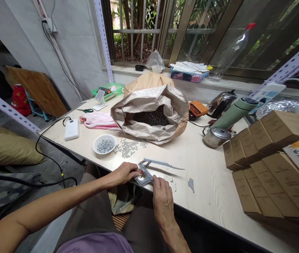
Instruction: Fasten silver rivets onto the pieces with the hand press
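Observation:
A grey metal plier-like hand tool [146, 177] with a coil spring between its handles lies at the table's front edge, its upper handle pointing right. My right hand [163, 198] is closed on its lower handle. At the other end, my left hand [123, 173] pinches beside a small red part on the tool; what is between the fingertips is hidden. Beyond my left hand stands a white bowl [95, 147] full of small silvery metal pins, with more loose pins [128, 147] spread on the table beside it.
A large open sack [149, 131] of dark screw-like pieces stands behind the pins. Brown boxes [276, 182] are stacked at right, near a green flask [231, 114] and an orange charger [198, 108]. A white power bank [71, 130] and pink towel [99, 121] lie left.

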Tool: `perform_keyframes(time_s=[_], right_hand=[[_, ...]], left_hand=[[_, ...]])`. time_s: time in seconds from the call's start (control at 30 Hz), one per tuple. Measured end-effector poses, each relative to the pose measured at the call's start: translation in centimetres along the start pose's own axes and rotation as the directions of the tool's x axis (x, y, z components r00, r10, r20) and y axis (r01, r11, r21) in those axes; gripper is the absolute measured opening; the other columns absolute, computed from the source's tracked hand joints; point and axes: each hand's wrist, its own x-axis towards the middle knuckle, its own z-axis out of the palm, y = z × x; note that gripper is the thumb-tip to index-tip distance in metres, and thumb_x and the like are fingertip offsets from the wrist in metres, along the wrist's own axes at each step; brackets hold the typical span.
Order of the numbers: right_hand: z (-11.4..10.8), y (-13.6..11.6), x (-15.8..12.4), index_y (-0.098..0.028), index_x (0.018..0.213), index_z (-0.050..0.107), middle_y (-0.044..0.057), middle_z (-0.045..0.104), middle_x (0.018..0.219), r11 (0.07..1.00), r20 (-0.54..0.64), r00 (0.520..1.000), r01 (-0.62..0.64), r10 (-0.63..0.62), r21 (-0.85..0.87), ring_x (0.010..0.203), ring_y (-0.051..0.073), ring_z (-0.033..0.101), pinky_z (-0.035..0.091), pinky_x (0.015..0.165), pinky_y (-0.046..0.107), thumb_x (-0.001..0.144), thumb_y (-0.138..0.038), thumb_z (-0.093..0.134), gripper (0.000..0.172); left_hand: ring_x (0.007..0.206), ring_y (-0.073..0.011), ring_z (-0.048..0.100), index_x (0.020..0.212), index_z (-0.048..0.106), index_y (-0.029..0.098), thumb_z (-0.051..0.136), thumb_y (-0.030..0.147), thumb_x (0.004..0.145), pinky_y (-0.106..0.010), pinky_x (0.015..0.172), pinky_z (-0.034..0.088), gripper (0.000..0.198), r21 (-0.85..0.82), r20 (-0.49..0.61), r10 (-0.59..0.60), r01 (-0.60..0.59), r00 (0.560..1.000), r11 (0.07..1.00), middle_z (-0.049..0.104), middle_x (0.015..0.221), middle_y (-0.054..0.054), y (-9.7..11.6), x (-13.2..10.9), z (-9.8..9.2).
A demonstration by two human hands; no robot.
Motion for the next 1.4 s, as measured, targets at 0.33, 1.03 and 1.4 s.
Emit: perform_keyframes(time_s=[0.33,1.03,1.4], right_hand=[[-0.1,0.4,1.3,-0.019,0.102,0.055,0.007,0.056,0.087,0.994,0.034,0.999,-0.001,-0.002,0.114,0.089,0.020,0.046,0.042,0.075,0.033,0.088,-0.015,0.037,0.023],[-3.3,6.0,6.6,-0.015,0.130,0.043,0.018,0.050,0.125,1.000,0.542,0.840,-0.013,0.025,-0.025,0.115,0.029,0.046,0.042,0.085,0.040,0.060,-0.052,0.068,0.082],[-5.2,3.7,8.3,-0.019,0.122,0.047,0.012,0.051,0.116,0.980,0.699,0.688,-0.119,0.196,-0.158,0.111,0.027,0.044,0.040,0.076,0.033,0.063,-0.046,0.067,0.068]], left_hand=[[0.057,-0.0095,0.043,0.065,0.062,0.013,0.054,0.026,0.072,-0.018,0.056,0.032,0.016,-0.029,0.154,-0.085,0.091,0.984,0.995,0.053,0.056,0.003,0.6,1.0,-1.2],[0.048,-0.0091,0.039,0.049,0.047,0.015,0.053,0.023,0.062,-0.021,0.048,0.027,0.016,-0.008,0.236,-0.219,0.227,0.947,0.974,0.042,0.044,0.004,1.5,1.8,-1.5],[0.052,-0.0107,0.046,0.049,0.051,0.014,0.057,0.023,0.068,-0.021,0.051,0.033,0.022,0.093,0.162,-0.234,0.221,0.959,0.971,0.045,0.046,0.003,2.2,1.5,-1.7]])
